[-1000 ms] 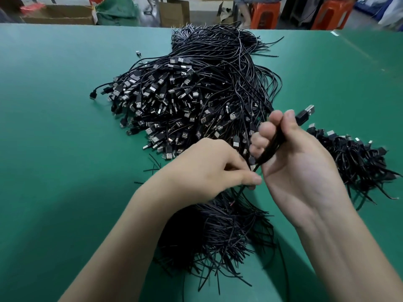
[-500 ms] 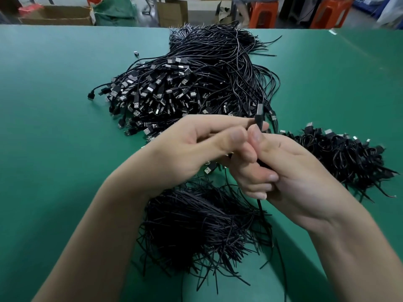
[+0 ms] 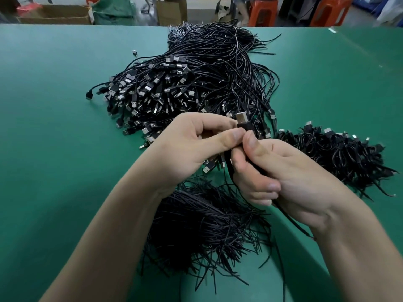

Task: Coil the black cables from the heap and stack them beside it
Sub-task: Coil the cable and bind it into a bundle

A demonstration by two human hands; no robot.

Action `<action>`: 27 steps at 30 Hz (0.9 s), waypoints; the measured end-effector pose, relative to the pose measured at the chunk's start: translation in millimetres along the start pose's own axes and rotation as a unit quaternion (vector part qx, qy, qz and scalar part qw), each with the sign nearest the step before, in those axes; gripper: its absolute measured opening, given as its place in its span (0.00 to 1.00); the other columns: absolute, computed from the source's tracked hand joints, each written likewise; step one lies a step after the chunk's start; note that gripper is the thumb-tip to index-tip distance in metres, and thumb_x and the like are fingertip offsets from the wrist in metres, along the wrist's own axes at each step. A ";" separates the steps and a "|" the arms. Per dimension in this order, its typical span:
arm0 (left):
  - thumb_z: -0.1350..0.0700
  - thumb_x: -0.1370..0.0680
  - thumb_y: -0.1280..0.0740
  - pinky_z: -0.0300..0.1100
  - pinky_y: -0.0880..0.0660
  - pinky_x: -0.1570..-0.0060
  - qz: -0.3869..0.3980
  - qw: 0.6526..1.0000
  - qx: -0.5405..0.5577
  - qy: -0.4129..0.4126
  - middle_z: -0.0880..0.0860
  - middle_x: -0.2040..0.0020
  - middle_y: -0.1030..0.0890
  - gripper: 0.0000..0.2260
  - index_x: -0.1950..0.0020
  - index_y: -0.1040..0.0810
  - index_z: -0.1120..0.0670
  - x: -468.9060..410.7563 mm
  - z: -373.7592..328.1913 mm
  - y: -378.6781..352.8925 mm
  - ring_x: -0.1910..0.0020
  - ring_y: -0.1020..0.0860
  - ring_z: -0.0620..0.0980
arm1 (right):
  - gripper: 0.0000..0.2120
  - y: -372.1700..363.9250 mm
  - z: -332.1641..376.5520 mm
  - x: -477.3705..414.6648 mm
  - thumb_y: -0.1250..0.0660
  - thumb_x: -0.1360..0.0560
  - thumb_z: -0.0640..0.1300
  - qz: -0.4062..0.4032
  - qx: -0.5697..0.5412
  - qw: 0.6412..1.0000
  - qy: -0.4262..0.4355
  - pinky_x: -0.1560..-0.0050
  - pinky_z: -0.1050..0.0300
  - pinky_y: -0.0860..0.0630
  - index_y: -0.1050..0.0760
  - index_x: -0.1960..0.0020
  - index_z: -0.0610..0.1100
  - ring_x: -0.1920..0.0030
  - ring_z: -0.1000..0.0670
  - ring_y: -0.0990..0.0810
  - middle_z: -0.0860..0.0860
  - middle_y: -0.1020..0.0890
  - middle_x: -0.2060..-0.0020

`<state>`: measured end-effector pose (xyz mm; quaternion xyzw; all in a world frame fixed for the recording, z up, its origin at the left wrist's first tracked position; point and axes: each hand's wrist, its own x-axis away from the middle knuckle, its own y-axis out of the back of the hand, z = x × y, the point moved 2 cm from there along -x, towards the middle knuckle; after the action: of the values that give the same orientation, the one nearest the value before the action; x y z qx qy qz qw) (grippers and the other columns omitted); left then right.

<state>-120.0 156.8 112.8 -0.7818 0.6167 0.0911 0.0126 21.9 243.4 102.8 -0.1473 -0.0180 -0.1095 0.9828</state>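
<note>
R hand (image 3: pixel 283 175) has its fingers curled round one black cable (image 3: pixel 229 171), thumb pressed on it just under the USB plug (image 3: pixel 241 120). L hand (image 3: pixel 192 149) pinches the same cable w/ thumb + forefinger at the plug base, touching the R thumb. Both are held above the table (image 3: pixel 54 149), on the near side of the heap (image 3: pixel 196 88).

Cable axis: plug end points up/away from the person. The run goes down thru the R fist and the tail exits under the R palm toward the wrist. Can't tell how many loops are in the fist, fingers cover it. Looks mid-coil imo, not ready to set down.

Key relation for next move: stack (image 3: pixel 340 153) of coiled cables lies to the right of R hand, near but not touching. Heap is ahead-left of the stack. R hand is clearly the nearer one, so drop-off is prob a short sideways move to the right by R. L sits closer to the heap for the next pick. Tail needs taking in first, else it may drag thru the loose black strands (image 3: pixel 207 225) lying under the forearms.

Text/brands: none readable. Plugs show bare metal shells, no labels seen. Cardboard boxes (image 3: pixel 54 14) + orange stools (image 3: pixel 263 12) sit beyond the far edge, no legible print.
</note>
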 end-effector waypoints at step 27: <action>0.58 0.20 0.30 0.31 0.25 0.63 -0.092 0.993 -0.017 -0.076 0.43 0.66 0.18 0.06 0.56 0.16 0.55 -2.8 6.2 13.0 0.67 0.21 0.39 | 0.08 -12.2 -8.2 -11.7 0.31 0.24 0.45 -0.227 0.013 0.965 0.132 0.67 0.63 0.25 0.20 0.55 0.40 0.68 0.54 0.21 0.46 0.15 0.66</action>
<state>-134.0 157.2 108.3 -0.8262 0.5376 0.1592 0.0548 7.8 232.1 97.7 -0.1107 0.0773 -0.3483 0.9276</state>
